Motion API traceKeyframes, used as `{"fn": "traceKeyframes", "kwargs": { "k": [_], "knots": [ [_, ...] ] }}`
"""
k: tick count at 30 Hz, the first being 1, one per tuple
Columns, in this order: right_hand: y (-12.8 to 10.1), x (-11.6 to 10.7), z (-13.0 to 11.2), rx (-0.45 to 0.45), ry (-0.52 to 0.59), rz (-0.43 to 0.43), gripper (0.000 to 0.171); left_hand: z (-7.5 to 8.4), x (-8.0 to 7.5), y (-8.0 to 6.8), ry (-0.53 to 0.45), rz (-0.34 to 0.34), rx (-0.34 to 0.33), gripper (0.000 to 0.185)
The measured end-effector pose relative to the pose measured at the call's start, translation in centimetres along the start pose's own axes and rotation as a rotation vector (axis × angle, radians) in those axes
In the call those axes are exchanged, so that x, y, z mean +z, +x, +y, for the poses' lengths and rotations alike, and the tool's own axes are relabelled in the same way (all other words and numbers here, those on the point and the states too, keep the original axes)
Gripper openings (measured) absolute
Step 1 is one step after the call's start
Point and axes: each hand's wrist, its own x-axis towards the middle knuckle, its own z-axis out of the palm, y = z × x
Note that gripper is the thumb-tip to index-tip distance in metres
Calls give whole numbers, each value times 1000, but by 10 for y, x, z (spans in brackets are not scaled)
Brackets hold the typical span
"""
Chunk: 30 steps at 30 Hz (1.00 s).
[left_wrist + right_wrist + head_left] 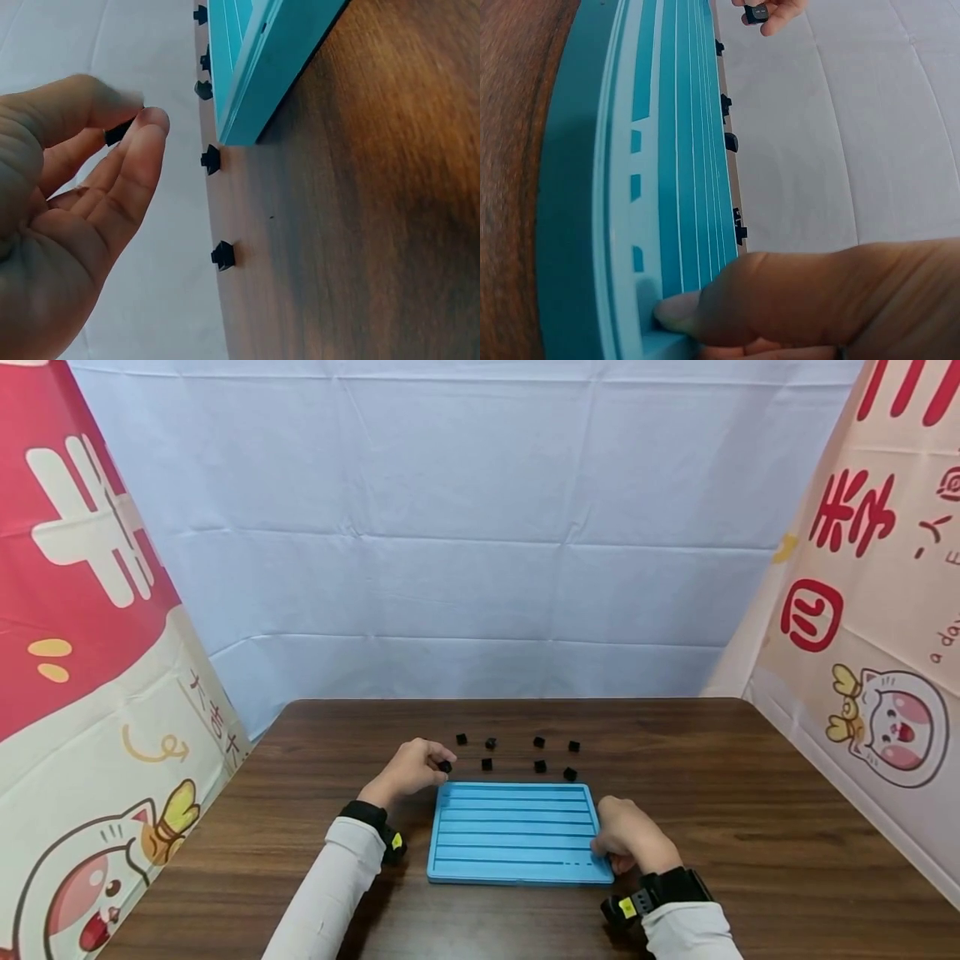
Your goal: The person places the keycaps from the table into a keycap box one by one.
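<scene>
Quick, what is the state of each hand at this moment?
Left hand: pinches a small black cube between thumb and fingertips.
Right hand: rests on the blue tray at its right edge, thumb pressing it; holds nothing.

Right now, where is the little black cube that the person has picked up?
The black cube is pinched in the left hand's fingers, just above the blue tray's far-left corner in the head view.

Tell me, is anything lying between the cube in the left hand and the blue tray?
Nothing visible. The left hand pinches a cube just beyond the tray's far left corner, with only bare table between them. The other cubes lie farther right. The right hand rests on the tray's near right corner.
</scene>
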Motion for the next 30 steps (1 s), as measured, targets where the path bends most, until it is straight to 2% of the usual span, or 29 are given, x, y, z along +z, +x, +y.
{"fn": "traceKeyframes", "kwargs": {
  "k": [6,13,18,30],
  "knots": [
    [2,0,0,2,9,-12,6,-1,1,1,0,21,-7,22],
    [2,-1,0,7,12,-24,6,-5,3,2,34,29,-15,27],
    [2,-1,0,6,10,-35,7,-5,3,2,34,34,-13,23],
    [2,1,-1,14,5,7,7,-5,3,1,52,28,-10,19]
  ]
}}
